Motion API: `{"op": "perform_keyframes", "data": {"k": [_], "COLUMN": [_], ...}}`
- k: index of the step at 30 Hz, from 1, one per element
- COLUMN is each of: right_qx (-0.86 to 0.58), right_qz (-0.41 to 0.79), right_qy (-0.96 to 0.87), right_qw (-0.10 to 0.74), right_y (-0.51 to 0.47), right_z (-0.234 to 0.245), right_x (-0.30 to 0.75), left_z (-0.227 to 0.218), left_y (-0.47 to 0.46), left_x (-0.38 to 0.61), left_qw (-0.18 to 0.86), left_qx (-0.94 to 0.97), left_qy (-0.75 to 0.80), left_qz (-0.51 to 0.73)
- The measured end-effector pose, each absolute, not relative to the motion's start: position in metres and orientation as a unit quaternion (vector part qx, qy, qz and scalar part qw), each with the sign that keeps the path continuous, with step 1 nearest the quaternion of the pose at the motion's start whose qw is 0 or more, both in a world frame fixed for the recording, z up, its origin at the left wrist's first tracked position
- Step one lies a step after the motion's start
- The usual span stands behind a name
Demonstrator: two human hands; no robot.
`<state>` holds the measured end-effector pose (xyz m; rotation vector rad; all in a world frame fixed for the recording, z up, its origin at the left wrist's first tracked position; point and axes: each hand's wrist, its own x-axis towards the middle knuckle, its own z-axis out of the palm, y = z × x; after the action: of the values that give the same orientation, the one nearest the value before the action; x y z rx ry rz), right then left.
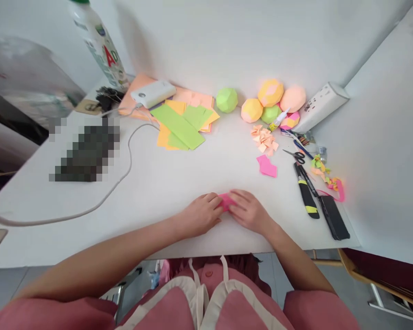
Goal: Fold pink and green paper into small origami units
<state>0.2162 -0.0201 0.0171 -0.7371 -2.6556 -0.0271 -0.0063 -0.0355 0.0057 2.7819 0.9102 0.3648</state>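
Both my hands rest on the white table [165, 183] near its front edge, meeting over a small pink paper piece [226, 200]. My left hand [201, 213] has its fingers curled and pressing on the paper's left side. My right hand [249, 211] pinches the paper's right side with bent fingers. Most of the paper is hidden under the fingers. More folded pink pieces [267, 166] lie a little farther back to the right.
Green, yellow and orange paper sheets [182, 123] lie at the back with a white power bank [153, 93] and cable. Paper balls [270, 103], peach folded bits [264, 139], scissors [298, 156], a utility knife [306, 195], a dark phone [333, 217], a power strip [321, 106] and a bottle [99, 43] stand around.
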Motion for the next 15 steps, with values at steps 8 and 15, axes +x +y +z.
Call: {"op": "perform_keyframes", "data": {"k": [8, 15], "right_qx": [-0.176, -0.288], "right_qz": [-0.041, 0.145], "right_qy": [-0.972, -0.916], "right_qw": [0.149, 0.238], "right_y": [-0.008, 0.001], "right_z": [0.011, 0.019], "right_x": [0.206, 0.206], "left_z": [-0.002, 0.003], "left_y": [-0.029, -0.020], "left_x": [0.008, 0.012], "left_qw": [0.128, 0.194], "left_qx": [0.921, 0.874], "left_qy": [0.330, 0.376], "left_qz": [0.159, 0.237]}}
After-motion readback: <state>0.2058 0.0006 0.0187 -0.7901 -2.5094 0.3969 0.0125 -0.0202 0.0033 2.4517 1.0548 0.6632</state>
